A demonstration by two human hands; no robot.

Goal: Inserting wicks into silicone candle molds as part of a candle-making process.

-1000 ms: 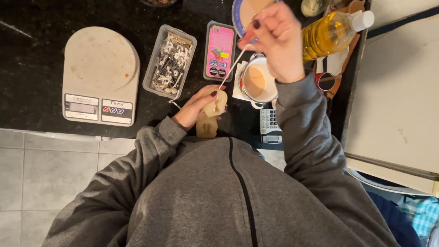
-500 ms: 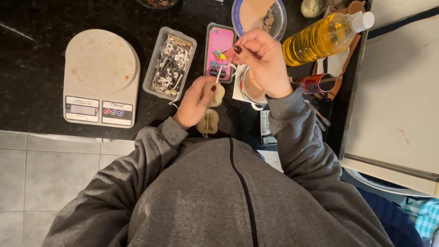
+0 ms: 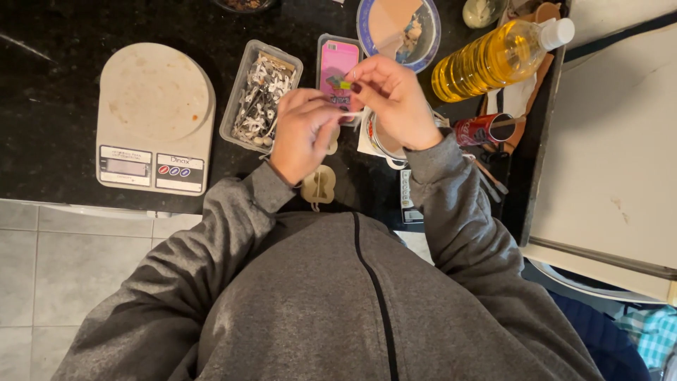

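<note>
While both hands meet above the black worktop (image 3: 56, 113), the left hand (image 3: 300, 134) is curled shut round a small beige mould (image 3: 331, 141) — right hand (image 3: 391, 99) pinches a thin white wick (image 3: 352, 114) between closed fingers, just over the metal cup (image 3: 377, 137). Second mould (image 3: 319, 185) lies near the body.

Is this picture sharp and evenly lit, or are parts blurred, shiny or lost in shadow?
Head view: mostly sharp; the left hand and right hand are slightly soft; the black countertop swallows detail; light glints on the oil bottle; the pale surface at right is brightest.
</note>
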